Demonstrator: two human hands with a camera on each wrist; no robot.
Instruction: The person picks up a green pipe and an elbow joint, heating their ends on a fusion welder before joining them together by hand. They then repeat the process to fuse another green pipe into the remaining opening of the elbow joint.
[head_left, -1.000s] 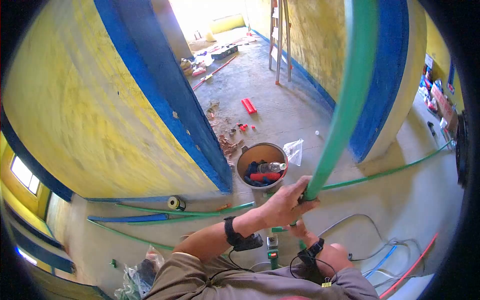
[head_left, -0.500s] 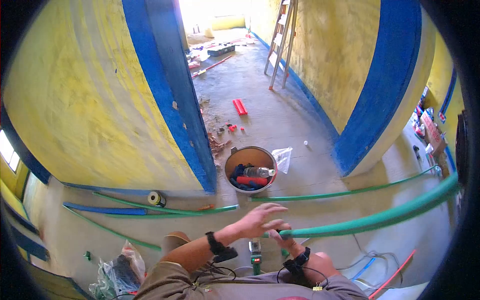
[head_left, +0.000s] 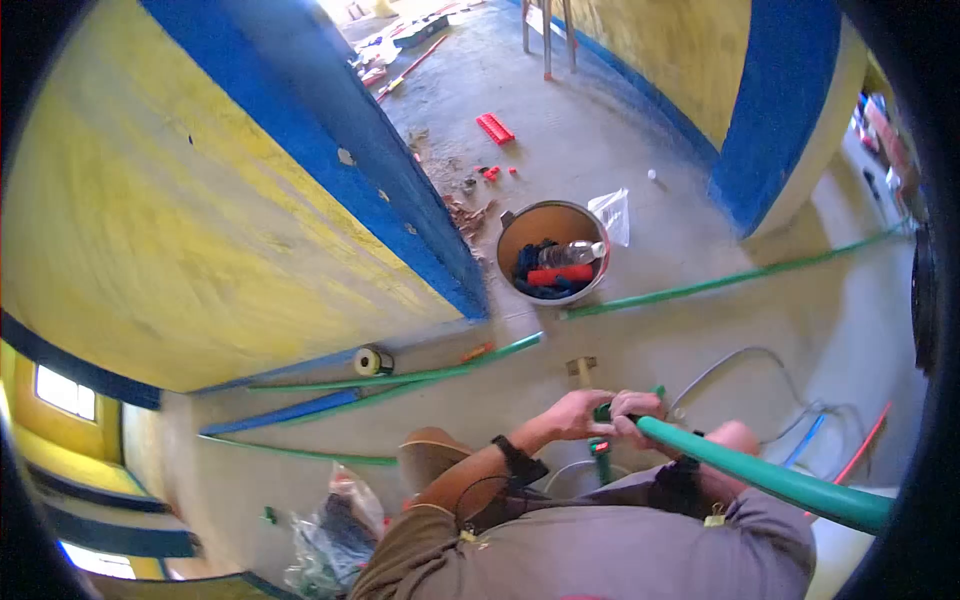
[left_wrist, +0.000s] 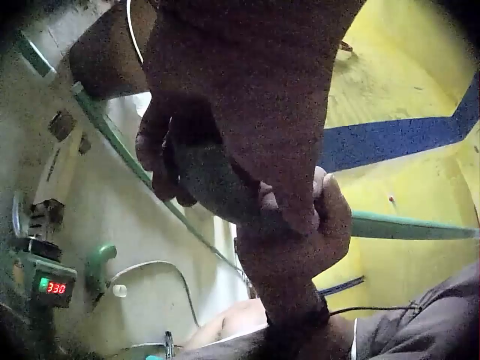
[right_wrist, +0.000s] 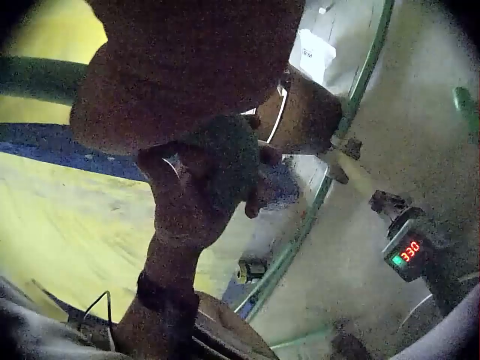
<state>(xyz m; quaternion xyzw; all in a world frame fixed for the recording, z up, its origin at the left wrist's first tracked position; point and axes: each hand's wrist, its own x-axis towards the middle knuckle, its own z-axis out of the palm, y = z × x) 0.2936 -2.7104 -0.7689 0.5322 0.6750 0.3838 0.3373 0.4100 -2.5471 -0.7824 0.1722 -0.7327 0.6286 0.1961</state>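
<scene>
With left hand [head_left: 578, 413] and right hand [head_left: 638, 405] both clamped round the green pipe [head_left: 770, 480], its long unsupported tail may lever the end off the welder [right_wrist: 409, 255].

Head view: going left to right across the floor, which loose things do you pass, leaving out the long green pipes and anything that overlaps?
Blue pipe → tape roll → bucket → small white object → red pipe.
</scene>
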